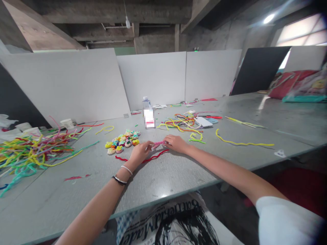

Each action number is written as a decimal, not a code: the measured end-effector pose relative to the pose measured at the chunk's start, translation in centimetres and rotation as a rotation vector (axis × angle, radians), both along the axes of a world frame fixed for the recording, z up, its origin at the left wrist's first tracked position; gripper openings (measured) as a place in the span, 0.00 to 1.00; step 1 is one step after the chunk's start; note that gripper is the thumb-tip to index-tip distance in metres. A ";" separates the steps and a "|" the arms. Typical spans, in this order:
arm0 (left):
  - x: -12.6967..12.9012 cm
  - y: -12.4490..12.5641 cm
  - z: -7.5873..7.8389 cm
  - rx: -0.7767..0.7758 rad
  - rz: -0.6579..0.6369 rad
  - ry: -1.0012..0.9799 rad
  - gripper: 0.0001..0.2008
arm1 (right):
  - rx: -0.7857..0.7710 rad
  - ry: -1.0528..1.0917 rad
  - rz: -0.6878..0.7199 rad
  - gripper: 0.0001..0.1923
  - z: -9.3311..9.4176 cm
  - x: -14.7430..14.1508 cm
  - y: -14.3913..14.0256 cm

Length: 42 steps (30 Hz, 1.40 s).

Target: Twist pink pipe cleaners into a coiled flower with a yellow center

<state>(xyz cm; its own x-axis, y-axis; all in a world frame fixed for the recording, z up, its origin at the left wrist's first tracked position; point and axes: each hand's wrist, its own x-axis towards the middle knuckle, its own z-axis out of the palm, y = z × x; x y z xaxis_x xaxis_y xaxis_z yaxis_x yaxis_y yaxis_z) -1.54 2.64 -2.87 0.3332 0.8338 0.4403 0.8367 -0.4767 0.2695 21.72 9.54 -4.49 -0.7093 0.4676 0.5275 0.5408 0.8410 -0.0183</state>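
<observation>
Between my two hands lies a pink fuzzy pipe cleaner [158, 144], twisted or bunched, low over the grey table. The fingers of my left hand [140, 153] are closed on its left end. At its right end, my right hand [176, 143] pinches it with bent fingers. A red pipe cleaner [157, 156] lies on the tabletop, partly covered by my left hand and wrist. Just left of that hand sits a cluster of small colourful fuzzy flowers [122, 140].
A large tangle of coloured pipe cleaners [28, 149] covers the table's left side. More loose strands [181, 122] lie beyond my right hand. A yellow pipe cleaner [245, 143] stretches out at right. A bottle [146, 102] stands before white panels [155, 78].
</observation>
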 end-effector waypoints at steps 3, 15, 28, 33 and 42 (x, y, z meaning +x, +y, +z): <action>0.3 -0.3 0.2 -0.011 0.022 0.029 0.13 | 0.007 -0.002 0.013 0.12 0.1 0.0 -0.1; 0.8 -0.8 0.4 -0.045 0.108 0.183 0.17 | 0.019 -0.040 0.006 0.12 0.2 -0.1 -0.2; 0.9 -0.9 0.3 0.042 0.130 0.277 0.22 | 0.004 -0.052 0.041 0.11 0.2 -0.1 -0.3; 0.9 -0.8 0.2 0.041 0.112 0.268 0.22 | 0.002 -0.054 0.042 0.13 0.3 0.0 -0.4; 0.9 -0.7 0.0 0.073 0.100 0.266 0.22 | 0.000 -0.075 0.031 0.11 0.0 -0.1 -0.1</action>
<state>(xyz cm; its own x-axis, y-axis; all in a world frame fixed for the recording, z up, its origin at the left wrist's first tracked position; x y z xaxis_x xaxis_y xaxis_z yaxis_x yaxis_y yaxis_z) -0.62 1.96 -2.85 0.3630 0.8377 0.4081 0.9171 -0.3986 0.0023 21.65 9.46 -4.51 -0.7613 0.4443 0.4723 0.5139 0.8576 0.0217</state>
